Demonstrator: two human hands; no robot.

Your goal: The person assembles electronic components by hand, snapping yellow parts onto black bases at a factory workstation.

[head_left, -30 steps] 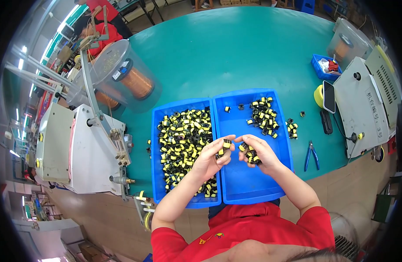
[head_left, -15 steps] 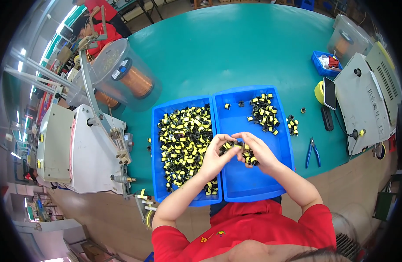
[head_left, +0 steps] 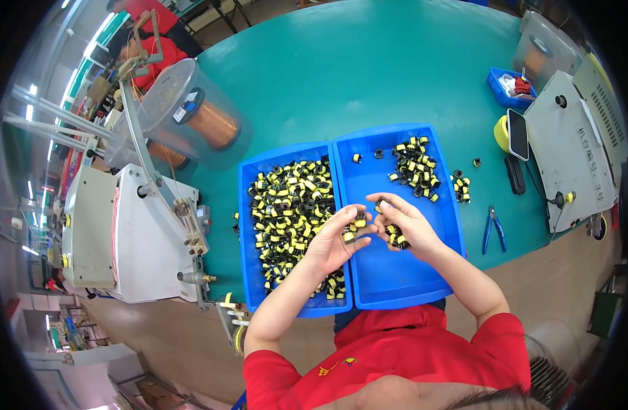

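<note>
My left hand (head_left: 333, 242) is curled around a few small black bobbins with yellow tape (head_left: 359, 220), over the inner edge of the right-hand blue bin (head_left: 396, 280). Close beside it, my right hand (head_left: 416, 229) cups several more taped bobbins (head_left: 397, 237) in its palm and pinches one (head_left: 381, 203) at its fingertips. The left-hand blue bin (head_left: 307, 311) is heaped with the same bobbins (head_left: 290, 219). A smaller pile (head_left: 416, 165) lies in the far right corner of the right-hand bin, with two loose ones to its left.
Right of the bins lie loose bobbins (head_left: 462, 188), blue-handled cutters (head_left: 492, 229) and a phone (head_left: 517, 134). Grey machines stand at left (head_left: 150, 239) and right (head_left: 573, 147). A copper wire spool (head_left: 215, 124) sits in a clear drum. Far left, a person in red (head_left: 165, 58) works.
My hands, together before, have drawn slightly apart, showing the bobbins in each. The right hand has opened a gap from the left fingers. The view has shifted slightly.
</note>
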